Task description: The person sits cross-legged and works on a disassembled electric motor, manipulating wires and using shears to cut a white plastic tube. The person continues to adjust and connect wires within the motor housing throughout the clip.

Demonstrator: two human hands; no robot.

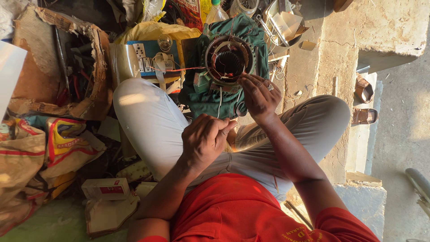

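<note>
Head view, nearest to farthest. My left hand (205, 140) sits closest to me, over my lap, its fingers curled nearly shut with thumb against forefinger; it appears to pinch a thin wire that runs up toward the work, though the strand is too fine to follow with certainty. I judge it is held back here to keep the strand taut and out of the way. My right hand (259, 96) reaches farther out, fingers bent and gathered at the lower rim of the motor stator (229, 60), touching its edge; whether the fingertips grip a wire or merely press on the winding, I cannot tell. The stator, a round metal ring with copper windings and a dark toothed bore, lies flat with its opening facing up, so the slots are reachable from above. It rests on a green cloth (215, 96) between my crossed knees, which likely cushions it and stops it rolling. Beside it to the left stands a blue switch board (148, 56) with a red wire leading toward the stator. Beyond lie a torn cardboard box (58, 67) of tools and a metal bowl (286, 27) of scraps, within arm's reach.
</note>
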